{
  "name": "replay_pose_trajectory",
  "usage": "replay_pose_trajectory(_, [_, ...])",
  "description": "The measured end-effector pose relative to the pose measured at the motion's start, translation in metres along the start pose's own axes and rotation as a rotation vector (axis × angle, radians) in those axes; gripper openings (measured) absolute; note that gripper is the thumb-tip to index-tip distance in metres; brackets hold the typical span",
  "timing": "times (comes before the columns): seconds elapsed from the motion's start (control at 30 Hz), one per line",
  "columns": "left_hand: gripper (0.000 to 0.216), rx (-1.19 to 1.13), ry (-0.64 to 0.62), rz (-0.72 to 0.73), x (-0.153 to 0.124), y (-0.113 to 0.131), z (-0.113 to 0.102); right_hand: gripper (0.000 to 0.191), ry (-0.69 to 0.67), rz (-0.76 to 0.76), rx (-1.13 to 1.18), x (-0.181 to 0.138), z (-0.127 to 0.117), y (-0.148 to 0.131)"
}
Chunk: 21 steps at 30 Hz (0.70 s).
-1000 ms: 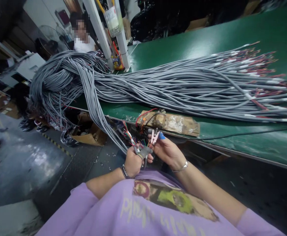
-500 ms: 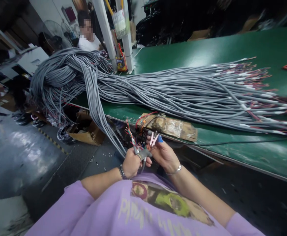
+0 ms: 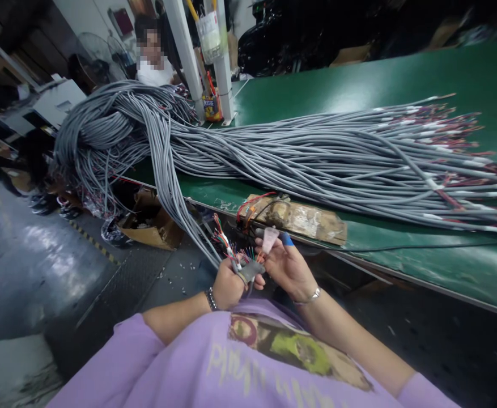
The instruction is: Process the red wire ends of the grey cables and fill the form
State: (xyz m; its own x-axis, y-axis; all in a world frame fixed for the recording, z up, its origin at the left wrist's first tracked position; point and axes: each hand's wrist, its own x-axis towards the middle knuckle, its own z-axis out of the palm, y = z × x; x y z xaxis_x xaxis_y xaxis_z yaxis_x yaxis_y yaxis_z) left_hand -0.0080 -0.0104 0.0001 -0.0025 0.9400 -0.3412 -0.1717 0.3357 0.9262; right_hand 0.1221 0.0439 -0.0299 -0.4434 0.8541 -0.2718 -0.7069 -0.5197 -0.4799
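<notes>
My left hand (image 3: 229, 283) is closed around grey multi-core cables (image 3: 205, 246), whose stripped ends fan out in thin coloured wires (image 3: 221, 232) above the fist. A grey cover (image 3: 250, 271) wraps the thumb. Close beside it on the right, my right hand (image 3: 288, 269) holds a small pinkish-white tool (image 3: 269, 241) between thumb and fingers; motion blurs it, so its exact kind does not show. Orange wires (image 3: 260, 258) run between the left thumb and this tool. One right fingertip wears a blue cover (image 3: 288, 239).
A long bundle of grey cables (image 3: 274, 153) lies across the green table (image 3: 337, 90). At the table's near edge is a wooden board (image 3: 316, 222) with wires. A cardboard box (image 3: 154, 232) stands below, left. A person (image 3: 154, 68) sits beyond the white posts (image 3: 184, 56).
The pinkish-white tool, earlier showing two spread arms, now appears as one blurred shape. My right hand has shifted slightly right, and the left keeps its grip on the cables.
</notes>
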Motion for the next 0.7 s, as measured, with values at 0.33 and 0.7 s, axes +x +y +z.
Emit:
replay_pose_trajectory(0.33, [0.055,0.046,0.055,0.068,-0.004,0.017,0.002,0.039,0.112,-0.034,-0.149,-0.002,0.007,-0.008])
replay_pose_trajectory(0.7, [0.052,0.050,0.117,0.031,0.001,0.014,0.005,0.023,0.090,-0.041,-0.072,0.000,0.001,-0.008])
